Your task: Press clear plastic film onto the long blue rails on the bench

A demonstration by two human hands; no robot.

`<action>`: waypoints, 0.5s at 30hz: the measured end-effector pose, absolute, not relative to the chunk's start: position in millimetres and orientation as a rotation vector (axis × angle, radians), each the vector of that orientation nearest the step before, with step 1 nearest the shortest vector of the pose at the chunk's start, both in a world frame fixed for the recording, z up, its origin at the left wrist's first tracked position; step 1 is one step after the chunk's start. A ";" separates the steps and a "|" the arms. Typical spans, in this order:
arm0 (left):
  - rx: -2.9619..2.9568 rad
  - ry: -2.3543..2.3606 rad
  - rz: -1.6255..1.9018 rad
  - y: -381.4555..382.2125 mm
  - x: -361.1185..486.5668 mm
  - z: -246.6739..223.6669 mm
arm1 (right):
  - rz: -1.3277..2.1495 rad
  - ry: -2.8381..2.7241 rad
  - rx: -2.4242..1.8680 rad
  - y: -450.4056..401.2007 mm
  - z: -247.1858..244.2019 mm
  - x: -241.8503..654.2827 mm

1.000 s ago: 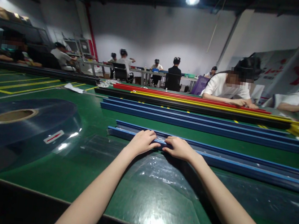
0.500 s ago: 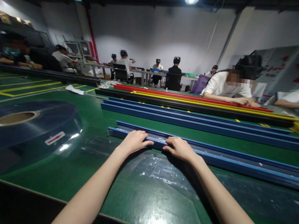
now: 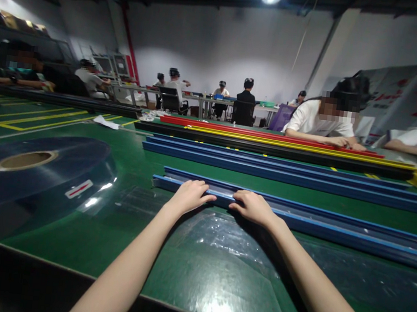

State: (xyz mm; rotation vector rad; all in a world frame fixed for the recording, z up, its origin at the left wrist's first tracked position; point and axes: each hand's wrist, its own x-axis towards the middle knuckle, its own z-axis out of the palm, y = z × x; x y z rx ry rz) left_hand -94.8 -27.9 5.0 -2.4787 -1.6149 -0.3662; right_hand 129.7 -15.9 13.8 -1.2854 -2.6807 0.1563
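Note:
A long blue U-shaped channel [image 3: 336, 230] lies crosswise in front of me, its open side up and a clear strip seemingly inside it. My left hand [image 3: 190, 195] is closed over its near wall close to the left end, fingers reaching inside and thumb along the outer face. A short way to the right, my right hand [image 3: 254, 205] grips the same wall in a like manner. The fingertips of both hands are partly hidden inside the channel. Clear plastic film [image 3: 221, 236] lies flat on the green table under my forearms.
A big roll of clear film [image 3: 79, 158] with a cardboard core lies at left. Beyond the channel are more blue channels [image 3: 268, 167], then black, yellow and red lengths [image 3: 249, 131]. A co-worker [image 3: 312, 115] leans over the far side at right. Several other people sit farther back.
Both hands keep the same grip on the blue channel. The view has shifted very slightly; the channel and the other things show no clear movement.

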 end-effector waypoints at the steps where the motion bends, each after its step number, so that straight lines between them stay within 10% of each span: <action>1: -2.476 -1.609 -0.365 -27.7 -95.0 4.4 | 0.153 -2.680 -1.284 -16.1 13.8 129.6; 15: -2.463 -1.574 -0.375 -26.6 -95.5 0.2 | 0.142 -2.682 -1.289 -16.7 14.4 130.1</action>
